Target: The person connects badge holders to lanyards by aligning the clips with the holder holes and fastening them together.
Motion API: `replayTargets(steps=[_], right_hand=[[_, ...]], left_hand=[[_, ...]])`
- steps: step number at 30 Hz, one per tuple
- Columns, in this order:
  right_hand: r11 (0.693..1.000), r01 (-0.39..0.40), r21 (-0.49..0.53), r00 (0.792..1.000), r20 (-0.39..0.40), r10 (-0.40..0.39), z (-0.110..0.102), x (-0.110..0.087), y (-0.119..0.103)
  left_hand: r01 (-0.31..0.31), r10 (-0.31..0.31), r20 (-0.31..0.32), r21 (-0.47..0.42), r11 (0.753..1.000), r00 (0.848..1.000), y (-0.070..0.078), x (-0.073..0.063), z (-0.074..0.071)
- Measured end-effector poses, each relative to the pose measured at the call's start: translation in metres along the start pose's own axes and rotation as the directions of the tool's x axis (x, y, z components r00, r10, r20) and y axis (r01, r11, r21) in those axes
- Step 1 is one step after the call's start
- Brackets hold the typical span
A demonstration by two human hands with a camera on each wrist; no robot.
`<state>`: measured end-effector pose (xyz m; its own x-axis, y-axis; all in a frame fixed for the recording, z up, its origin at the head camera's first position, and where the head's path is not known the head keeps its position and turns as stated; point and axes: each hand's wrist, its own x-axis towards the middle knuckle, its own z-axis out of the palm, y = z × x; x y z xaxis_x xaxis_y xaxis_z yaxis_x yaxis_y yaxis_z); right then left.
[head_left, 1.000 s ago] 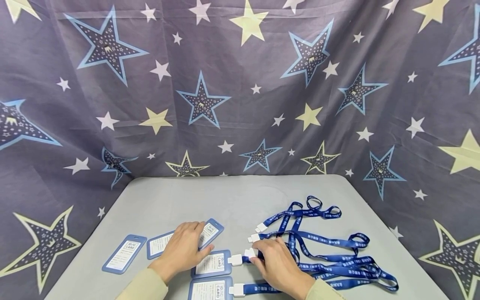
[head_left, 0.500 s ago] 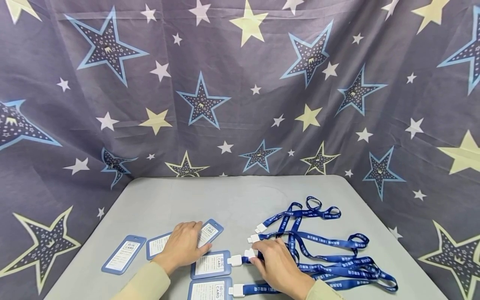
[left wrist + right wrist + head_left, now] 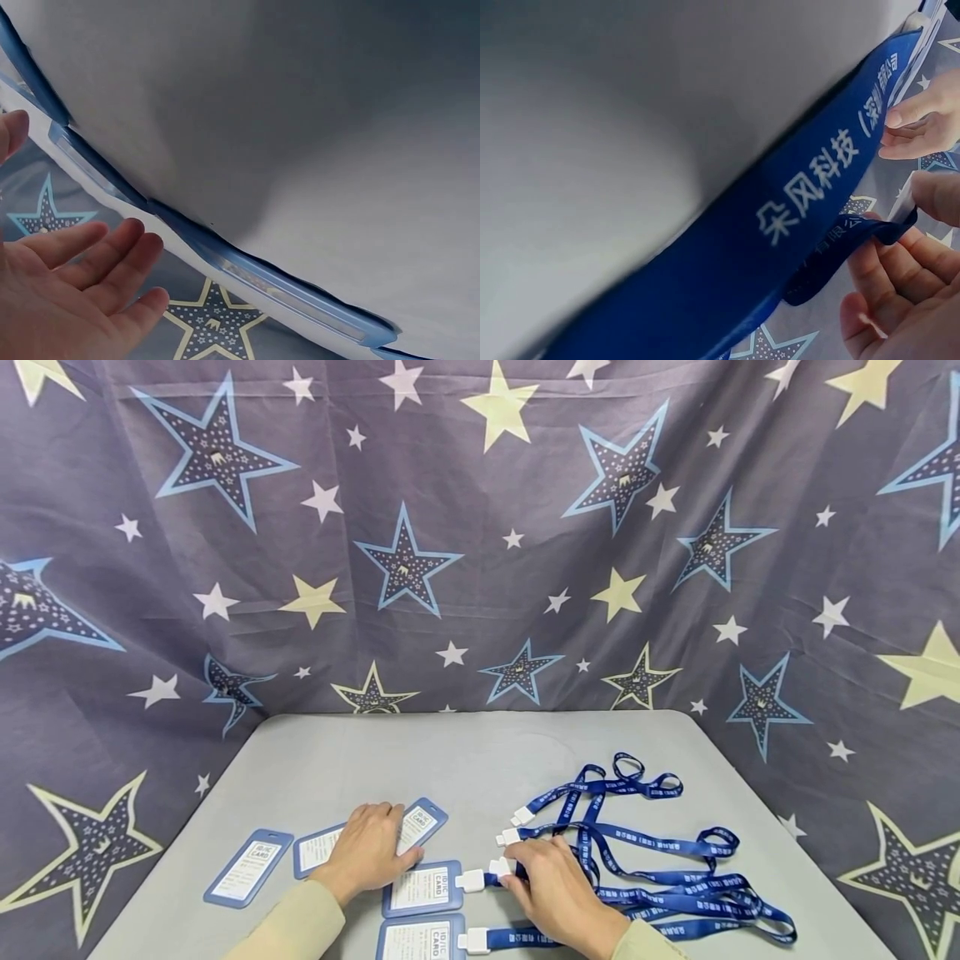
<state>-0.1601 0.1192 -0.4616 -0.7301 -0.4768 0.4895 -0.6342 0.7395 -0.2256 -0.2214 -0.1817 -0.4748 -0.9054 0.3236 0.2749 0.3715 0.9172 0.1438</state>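
In the head view my right hand pinches a blue lanyard near its white clip. The right wrist view shows its thumb and fingers around the strap. My left hand is over two blue-framed ID card holders, covering parts of both: one on the left, a tilted one on the right. Its fingers look loose and hold nothing in the left wrist view. Nearer me, two card holders, an upper one and a lower one, have white clips and lanyards at their right ends.
Another card holder lies alone at the left of the grey table. Several blue lanyards overlap across the right side, two with loose white clips beyond my right hand. A star-patterned cloth hangs behind the table.
My left wrist and sleeve have shifted slightly forward, with the hand still over the same two card holders. The right hand, lanyards and cards look unmoved.
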Motion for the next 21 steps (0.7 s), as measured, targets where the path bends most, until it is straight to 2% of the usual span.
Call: replayTargets(steps=[21], right_hand=[[1.000, 0.000, 0.001, 1.000, 0.001, 0.000, 0.0013, -0.0003, 0.0006]], left_hand=[[0.059, -0.062, 0.095, 0.033, 0.998, 0.994, -0.0008, 0.0008, 0.0011]])
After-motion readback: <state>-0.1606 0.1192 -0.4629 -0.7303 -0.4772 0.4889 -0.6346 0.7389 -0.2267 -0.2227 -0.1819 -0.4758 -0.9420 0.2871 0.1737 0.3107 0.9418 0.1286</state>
